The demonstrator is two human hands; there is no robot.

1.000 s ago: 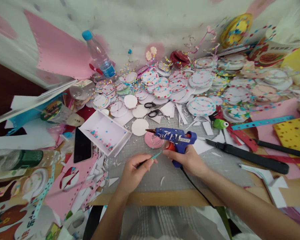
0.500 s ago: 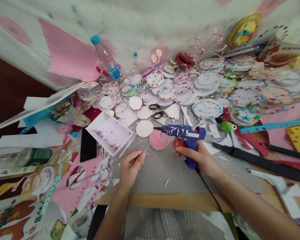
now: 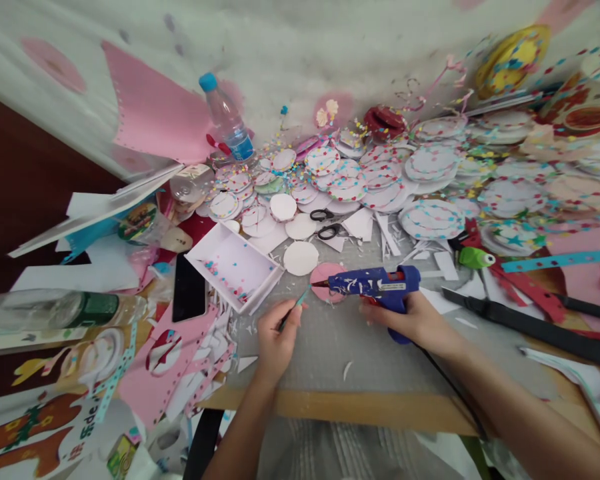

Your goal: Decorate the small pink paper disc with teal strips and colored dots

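My right hand (image 3: 415,319) is wrapped round the handle of a blue glue gun (image 3: 375,283), its nozzle pointing left. A thin teal stick (image 3: 303,297) is pinched in my left hand (image 3: 280,333), and its tip is close to the nozzle. Under the nozzle lies a pink paper disc (image 3: 334,293), partly hidden by the gun. A plain white disc (image 3: 301,258) sits just behind and left of it on the grey mat (image 3: 320,353).
A white box (image 3: 235,270) with small confetti and a black phone (image 3: 190,287) are on the left. Behind are decorated discs (image 3: 347,183), black-handled scissors (image 3: 329,231) and a bottle (image 3: 230,127). Black-handled tools (image 3: 525,323) lie at the right.
The glue gun has come lower and levelled, its nozzle now over the pink disc beside the teal stick's tip. The whole view has shifted slightly.
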